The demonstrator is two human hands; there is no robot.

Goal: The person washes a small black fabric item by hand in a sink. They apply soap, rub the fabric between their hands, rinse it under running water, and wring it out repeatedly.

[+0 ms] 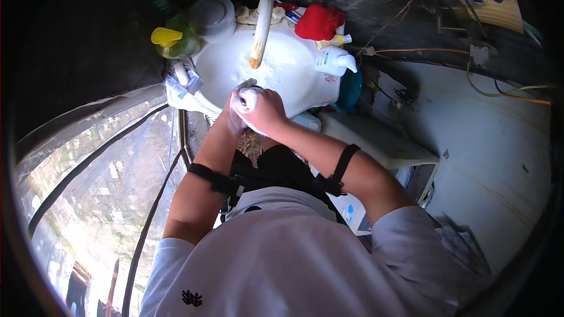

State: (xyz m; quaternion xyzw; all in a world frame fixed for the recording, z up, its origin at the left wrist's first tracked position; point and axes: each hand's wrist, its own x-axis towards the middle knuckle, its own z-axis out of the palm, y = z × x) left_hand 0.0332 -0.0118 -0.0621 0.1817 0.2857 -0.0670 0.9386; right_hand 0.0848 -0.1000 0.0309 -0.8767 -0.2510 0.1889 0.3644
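Note:
My right hand [271,110] is curled in close against my left hand [235,108] over the front rim of a white washbasin [299,88]. White wet material [247,99], either lather or thin cloth, covers the fingers and runs down to the left wrist. Which of the two it is, I cannot tell. Most of the left hand is hidden behind the right hand and the white material. Beyond the hands, a pale spout [262,31] with a brownish tip reaches over the bowl.
Around the basin's rim stand a yellow-topped pump bottle [169,39], a grey-lidded tub [213,15], a white soap bar [181,73], a red cloth [320,22] and a white pump bottle [335,60]. A teal container [351,90] sits under the right rim. Cables [423,50] cross the dark wall.

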